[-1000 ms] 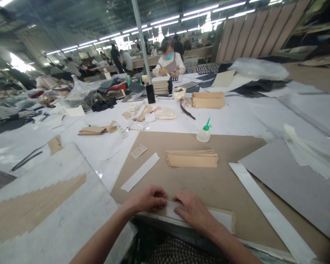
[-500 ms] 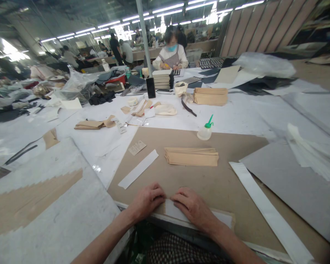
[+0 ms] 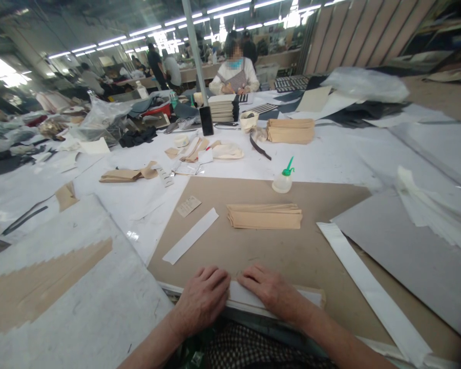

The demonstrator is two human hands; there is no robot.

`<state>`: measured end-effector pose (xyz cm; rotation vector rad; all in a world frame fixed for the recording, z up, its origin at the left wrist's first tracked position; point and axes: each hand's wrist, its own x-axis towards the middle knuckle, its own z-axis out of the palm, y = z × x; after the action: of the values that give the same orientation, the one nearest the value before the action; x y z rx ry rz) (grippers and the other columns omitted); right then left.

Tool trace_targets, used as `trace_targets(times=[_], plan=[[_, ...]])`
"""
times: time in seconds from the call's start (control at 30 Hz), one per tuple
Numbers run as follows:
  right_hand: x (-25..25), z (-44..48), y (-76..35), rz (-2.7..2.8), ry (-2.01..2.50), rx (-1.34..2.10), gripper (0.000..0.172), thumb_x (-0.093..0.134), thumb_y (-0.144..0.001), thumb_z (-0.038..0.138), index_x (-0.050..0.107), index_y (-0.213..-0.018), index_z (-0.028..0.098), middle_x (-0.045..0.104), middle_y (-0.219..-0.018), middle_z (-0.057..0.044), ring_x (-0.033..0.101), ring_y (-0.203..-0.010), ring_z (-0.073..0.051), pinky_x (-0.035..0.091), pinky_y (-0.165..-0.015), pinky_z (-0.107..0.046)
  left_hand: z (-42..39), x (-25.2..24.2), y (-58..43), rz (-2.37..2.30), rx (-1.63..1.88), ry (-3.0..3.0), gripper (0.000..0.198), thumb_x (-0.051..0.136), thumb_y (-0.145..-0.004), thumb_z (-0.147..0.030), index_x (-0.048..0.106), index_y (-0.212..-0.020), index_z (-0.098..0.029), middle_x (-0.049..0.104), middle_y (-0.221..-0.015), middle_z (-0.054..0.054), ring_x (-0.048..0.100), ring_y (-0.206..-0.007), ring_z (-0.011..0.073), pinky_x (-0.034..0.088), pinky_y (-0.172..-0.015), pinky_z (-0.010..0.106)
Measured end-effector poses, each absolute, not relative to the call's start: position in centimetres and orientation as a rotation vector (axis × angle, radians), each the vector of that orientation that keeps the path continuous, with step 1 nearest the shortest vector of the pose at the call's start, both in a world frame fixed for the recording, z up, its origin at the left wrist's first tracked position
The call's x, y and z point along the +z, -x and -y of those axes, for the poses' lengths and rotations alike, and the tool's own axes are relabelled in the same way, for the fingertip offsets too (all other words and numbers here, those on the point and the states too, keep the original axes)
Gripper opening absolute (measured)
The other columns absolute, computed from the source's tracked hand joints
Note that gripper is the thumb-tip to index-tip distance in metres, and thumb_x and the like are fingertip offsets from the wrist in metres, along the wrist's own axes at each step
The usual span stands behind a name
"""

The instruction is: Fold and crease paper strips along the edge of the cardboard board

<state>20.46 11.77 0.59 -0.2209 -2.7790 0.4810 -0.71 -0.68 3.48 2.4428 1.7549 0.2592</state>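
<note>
Your left hand (image 3: 205, 297) is turning knuckles-up at the left end of the white-and-tan strip (image 3: 238, 293) on the surface (image 3: 269, 248); maybe you're steadying it. Your right hand (image 3: 272, 291) is resting on it. I can't tell if either is pinching. Farther, the green-topped bottle (image 3: 282, 183) is standing, its insides unclear.

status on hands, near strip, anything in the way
Left hand at left end of near strip, grip hidden. Right hand over its middle. Tan stack and bottle beyond, out of the way.
</note>
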Motion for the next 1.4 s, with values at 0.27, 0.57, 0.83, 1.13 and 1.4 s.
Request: trace_targets(times=[0.27,0.57,0.83,1.13,1.4], plan=[[0.4,-12.7,-23.3,2.815,0.244,0.448,0.022,0.048,-0.101,0.015,0.064,-0.115,0.016,0.064,-0.101,-0.009,0.058,-0.091,-0.02,0.051,-0.081,-0.032,-0.2,2.4,-0.5,-1.893,0.45,-2.369,0.016,0.05,-0.098,-0.021,0.065,-0.093,-0.02,0.065,-0.1,0.006,0.055,-0.099,0.0234,0.046,-0.085,0.039],[0.3,-12.9,-25.3,2.784,0.248,0.362,0.022,0.045,-0.102,0.016,0.066,-0.111,0.014,0.064,-0.097,-0.009,0.058,-0.088,-0.021,0.053,-0.08,-0.033,0.0,2.5,-2.1,-1.776,0.257,-2.432,0.024,0.057,-0.094,-0.017,0.059,-0.118,-0.018,0.063,-0.101,0.006,0.053,-0.095,0.0239,0.049,-0.086,0.04],[0.7,-12.6,-26.4,2.794,0.287,0.28,0.021,0.047,-0.102,0.017,0.065,-0.112,0.013,0.065,-0.099,-0.009,0.058,-0.09,-0.021,0.052,-0.081,-0.033,-0.4,1.8,-4.8,-1.922,0.225,-2.267,0.029,0.05,-0.093,-0.006,0.057,-0.116,-0.022,0.061,-0.113,0.005,0.054,-0.102,0.0226,0.052,-0.085,0.034],[0.6,-12.8,-28.4,2.765,0.296,0.275,0.02,0.048,-0.101,0.016,0.065,-0.111,0.013,0.064,-0.097,-0.008,0.056,-0.087,-0.019,0.05,-0.079,-0.03,-0.2,1.2,-5.9,-1.862,0.255,-2.366,0.033,0.054,-0.093,-0.012,0.056,-0.125,-0.017,0.06,-0.115,0.009,0.053,-0.104,0.0243,0.053,-0.089,0.038],[0.6,-13.0,-31.3,2.789,0.335,0.24,0.015,0.058,-0.097,0.014,0.065,-0.11,0.014,0.064,-0.099,-0.007,0.054,-0.089,-0.019,0.048,-0.079,-0.029,-0.8,1.1,-7.2,-1.788,0.227,-2.444,0.041,0.055,-0.092,-0.01,0.053,-0.132,-0.02,0.06,-0.117,0.008,0.053,-0.108,0.0232,0.054,-0.09,0.036]])
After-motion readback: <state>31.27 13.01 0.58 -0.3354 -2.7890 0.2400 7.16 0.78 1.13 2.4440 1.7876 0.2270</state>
